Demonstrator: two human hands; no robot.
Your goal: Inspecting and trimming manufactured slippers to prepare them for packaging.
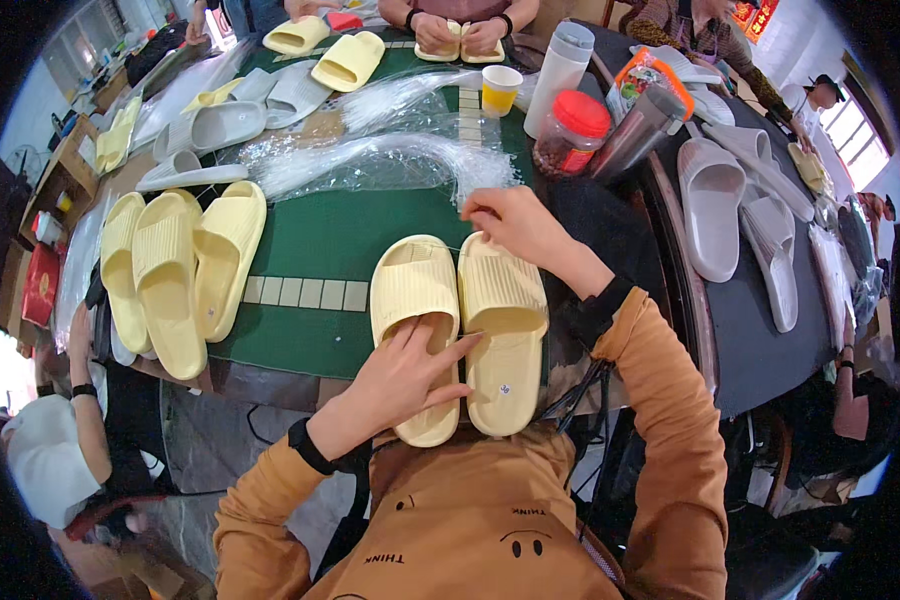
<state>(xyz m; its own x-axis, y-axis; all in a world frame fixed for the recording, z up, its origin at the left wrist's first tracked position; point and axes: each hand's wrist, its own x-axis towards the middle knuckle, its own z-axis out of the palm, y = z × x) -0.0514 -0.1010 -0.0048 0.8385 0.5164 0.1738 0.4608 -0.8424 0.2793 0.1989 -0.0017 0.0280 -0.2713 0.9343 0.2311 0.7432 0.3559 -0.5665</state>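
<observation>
Head view: Left hand point(395, 375) palm down, fingers spread and loose, some inside the opening of the left one of two yellow slippers point(504, 375). Pair side by side, toes away, at near edge of green tabletop point(300, 335). Right hand point(518, 225) bent in over right slipper's toe, fingers curled; cannot tell whether gripping. Counted: one paper cup point(501, 92), one red-lidded jar point(570, 140).

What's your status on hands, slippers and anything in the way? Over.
Left hand spread, partly inside left slipper. Right hand curled at toe of right slipper, grip unclear. Both yellow, side by side. Plastic strands beyond toes, not over either.
</observation>
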